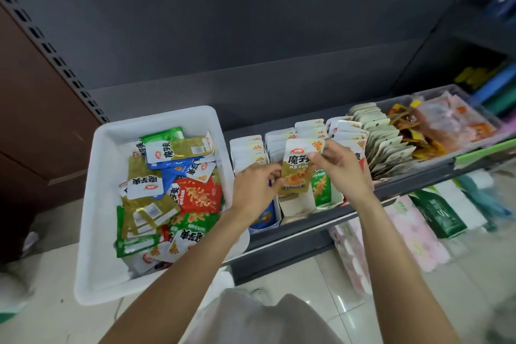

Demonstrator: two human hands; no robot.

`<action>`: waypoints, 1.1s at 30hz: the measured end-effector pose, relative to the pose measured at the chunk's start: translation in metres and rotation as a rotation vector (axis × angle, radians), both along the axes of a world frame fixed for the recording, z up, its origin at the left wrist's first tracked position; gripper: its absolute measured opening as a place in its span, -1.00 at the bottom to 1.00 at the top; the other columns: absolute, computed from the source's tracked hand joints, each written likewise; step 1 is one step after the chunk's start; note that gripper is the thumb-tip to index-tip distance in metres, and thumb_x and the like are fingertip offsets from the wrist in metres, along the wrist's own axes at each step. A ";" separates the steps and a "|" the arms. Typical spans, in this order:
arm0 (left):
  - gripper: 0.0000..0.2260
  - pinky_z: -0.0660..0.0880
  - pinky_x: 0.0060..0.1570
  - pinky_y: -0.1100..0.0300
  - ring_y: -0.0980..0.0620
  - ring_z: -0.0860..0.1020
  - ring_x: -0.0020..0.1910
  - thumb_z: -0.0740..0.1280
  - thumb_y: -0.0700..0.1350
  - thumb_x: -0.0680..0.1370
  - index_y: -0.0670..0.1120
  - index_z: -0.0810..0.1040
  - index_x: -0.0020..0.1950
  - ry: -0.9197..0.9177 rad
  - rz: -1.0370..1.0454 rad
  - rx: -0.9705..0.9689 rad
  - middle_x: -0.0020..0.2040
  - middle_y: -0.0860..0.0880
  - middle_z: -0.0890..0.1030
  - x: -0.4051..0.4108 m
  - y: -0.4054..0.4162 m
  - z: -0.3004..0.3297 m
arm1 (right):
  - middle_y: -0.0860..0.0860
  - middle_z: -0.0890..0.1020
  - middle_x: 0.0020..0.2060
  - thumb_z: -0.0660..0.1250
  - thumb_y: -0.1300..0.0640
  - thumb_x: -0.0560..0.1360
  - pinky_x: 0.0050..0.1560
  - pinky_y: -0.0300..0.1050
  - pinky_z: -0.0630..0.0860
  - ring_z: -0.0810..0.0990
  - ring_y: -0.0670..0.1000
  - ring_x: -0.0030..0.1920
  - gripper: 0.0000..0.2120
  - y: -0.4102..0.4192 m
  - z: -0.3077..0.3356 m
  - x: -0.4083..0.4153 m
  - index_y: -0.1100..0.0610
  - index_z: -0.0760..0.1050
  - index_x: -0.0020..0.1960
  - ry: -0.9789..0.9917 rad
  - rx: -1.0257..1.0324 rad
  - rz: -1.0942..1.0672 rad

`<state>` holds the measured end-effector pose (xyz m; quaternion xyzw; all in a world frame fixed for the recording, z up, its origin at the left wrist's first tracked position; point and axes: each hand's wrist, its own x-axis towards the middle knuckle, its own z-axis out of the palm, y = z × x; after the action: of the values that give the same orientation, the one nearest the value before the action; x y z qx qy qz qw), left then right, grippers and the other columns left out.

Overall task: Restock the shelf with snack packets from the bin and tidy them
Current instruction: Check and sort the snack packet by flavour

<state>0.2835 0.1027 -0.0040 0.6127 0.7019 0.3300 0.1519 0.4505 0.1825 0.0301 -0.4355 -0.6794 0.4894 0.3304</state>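
Grey-clad lap (259,321) nearest, olive snack packet (297,167) pinched at its lower-left edge by left hand (255,190) and at its upper-right corner by right hand (342,167), held upright over shelf (307,222) front-edge cartons, white bin (111,148) of loose packets at shelf's left end.

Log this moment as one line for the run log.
both hands pinch olive packet | left hand | right hand | over shelf boxes | bin stocked

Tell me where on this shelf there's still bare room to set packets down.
Bare shelf runs behind the packet rows, along the back wall, from the white bin rightward. The front of the olive row's box looks low, under the packet held by the left hand and right hand. Crowded: the bin and the right-hand trays.
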 end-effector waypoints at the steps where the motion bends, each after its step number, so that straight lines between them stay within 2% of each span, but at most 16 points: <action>1: -0.86 0.51 -0.13 0.21 0.13 0.58 -0.11 0.41 -0.08 0.48 0.00 0.63 0.04 0.013 0.008 0.012 -0.11 0.08 0.66 0.000 0.001 0.000 | -0.08 0.68 -0.22 0.33 0.21 0.52 -0.12 -0.27 0.52 0.62 -0.14 -0.17 -0.95 0.001 -0.004 -0.002 0.17 0.52 -0.12 -0.028 0.004 0.015; 3: -0.87 0.48 -0.19 0.21 0.10 0.56 -0.14 0.39 -0.07 0.50 -0.02 0.61 0.03 0.029 0.044 0.048 -0.14 0.05 0.64 -0.001 0.004 0.000 | -0.13 0.66 -0.23 0.35 0.19 0.52 -0.11 -0.32 0.49 0.62 -0.16 -0.15 -0.93 0.004 -0.013 -0.007 0.11 0.51 -0.15 -0.109 0.028 0.056; 5: -0.84 0.49 -0.23 0.20 0.09 0.56 -0.17 0.37 -0.05 0.51 -0.02 0.60 0.07 0.044 0.075 0.076 -0.15 0.04 0.64 -0.004 0.007 0.000 | -0.09 0.64 -0.18 0.39 0.19 0.49 -0.10 -0.38 0.44 0.59 -0.20 -0.14 -0.95 0.005 -0.023 -0.011 0.08 0.54 -0.09 -0.209 0.110 0.074; 7: -0.83 0.52 -0.23 0.20 0.13 0.57 -0.17 0.37 -0.04 0.51 0.01 0.60 0.08 0.059 0.087 0.083 -0.14 0.07 0.65 -0.008 0.010 -0.002 | -0.05 0.60 -0.16 0.44 0.21 0.44 -0.15 -0.49 0.36 0.51 -0.26 -0.18 -0.87 0.006 -0.032 -0.013 0.12 0.56 -0.03 -0.298 0.235 0.002; 9: -0.86 0.54 -0.22 0.19 0.15 0.56 -0.19 0.39 -0.03 0.50 0.03 0.60 0.04 0.097 0.090 0.085 -0.16 0.11 0.65 -0.010 0.012 -0.004 | 0.01 0.59 -0.14 0.46 0.22 0.42 -0.19 -0.52 0.35 0.52 -0.18 -0.20 -0.85 0.006 -0.037 -0.015 0.15 0.57 -0.02 -0.364 0.324 -0.110; 13: -0.89 0.52 -0.26 0.21 0.13 0.55 -0.16 0.40 -0.02 0.49 0.05 0.57 0.00 0.164 0.092 0.092 -0.15 0.13 0.63 -0.011 0.012 -0.004 | 0.07 0.58 -0.03 0.42 0.24 0.44 -0.12 -0.22 0.49 0.58 0.01 -0.09 -0.75 0.000 -0.037 -0.022 0.14 0.52 0.10 -0.448 0.369 -0.191; 16: -0.87 0.54 -0.28 0.18 0.12 0.55 -0.15 0.38 -0.01 0.50 0.05 0.56 0.03 0.174 0.144 0.138 -0.12 0.12 0.62 -0.022 0.005 0.001 | 0.06 0.54 0.06 0.37 0.23 0.48 -0.08 -0.16 0.54 0.54 -0.04 -0.06 -0.70 -0.008 -0.024 -0.029 0.11 0.48 0.19 -0.414 0.440 -0.244; 18: -0.87 0.51 -0.28 0.22 0.12 0.54 -0.18 0.35 -0.02 0.51 0.02 0.56 0.04 0.180 0.205 0.198 -0.13 0.10 0.62 -0.039 -0.007 0.005 | 0.02 0.56 0.03 0.35 0.23 0.49 -0.10 -0.19 0.53 0.51 -0.10 -0.09 -0.75 -0.016 -0.010 -0.038 0.10 0.50 0.16 -0.355 0.521 -0.215; 20: -0.87 0.47 -0.25 0.25 0.14 0.52 -0.21 0.31 -0.04 0.53 -0.02 0.58 0.03 0.183 0.263 0.276 -0.15 0.09 0.61 -0.064 -0.024 0.005 | -0.02 0.56 -0.05 0.35 0.22 0.49 -0.14 -0.21 0.52 0.52 -0.12 -0.13 -0.80 -0.026 0.001 -0.057 0.10 0.52 0.11 -0.272 0.564 -0.091; 22: -0.82 0.48 -0.17 0.21 0.10 0.53 -0.19 0.25 -0.03 0.53 -0.04 0.59 0.03 0.224 0.325 0.295 -0.16 0.08 0.62 -0.094 -0.043 0.001 | -0.04 0.56 -0.09 0.34 0.21 0.48 -0.16 -0.14 0.54 0.54 -0.09 -0.12 -0.81 -0.035 0.004 -0.086 0.10 0.52 0.09 -0.225 0.589 0.095; 24: -0.81 0.49 -0.11 0.12 0.00 0.56 -0.15 0.26 -0.05 0.51 -0.06 0.60 0.03 0.299 0.389 0.219 -0.14 0.01 0.64 -0.126 -0.058 -0.008 | -0.02 0.58 -0.04 0.32 0.19 0.49 -0.11 -0.08 0.55 0.56 -0.03 -0.05 -0.79 -0.041 0.001 -0.123 0.10 0.52 0.12 -0.281 0.609 0.272; 27: -0.72 0.42 0.07 -0.01 -0.17 0.51 0.07 0.35 -0.08 0.47 -0.08 0.54 0.17 0.392 0.480 -0.144 0.06 -0.12 0.59 -0.170 -0.075 -0.018 | 0.03 0.53 0.18 0.27 0.19 0.52 0.10 -0.05 0.47 0.50 0.04 0.17 -0.69 -0.040 -0.013 -0.183 0.10 0.47 0.26 -0.442 0.599 0.474; 30: -0.57 0.30 0.23 0.03 -0.11 0.38 0.25 0.31 0.00 0.50 -0.03 0.39 0.35 0.369 0.477 -0.424 0.28 -0.08 0.47 -0.187 -0.088 -0.019 | 0.09 0.38 0.37 0.25 0.21 0.53 0.33 -0.04 0.31 0.33 0.09 0.36 -0.53 -0.029 -0.031 -0.238 0.13 0.30 0.43 -0.624 0.562 0.607; 33: -0.53 0.26 0.29 0.07 -0.05 0.30 0.33 0.26 0.11 0.51 -0.02 0.36 0.38 0.387 0.439 -0.509 0.32 -0.03 0.42 -0.182 -0.096 -0.026 | 0.16 0.24 0.44 0.29 0.24 0.52 0.42 0.00 0.20 0.22 0.17 0.42 -0.39 -0.019 -0.051 -0.273 0.16 0.13 0.50 -0.826 0.520 0.643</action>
<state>0.1020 0.0068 -0.0298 0.4417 0.8914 0.0485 0.0898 0.1772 0.1633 -0.0206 -0.2665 -0.9479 0.1718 -0.0311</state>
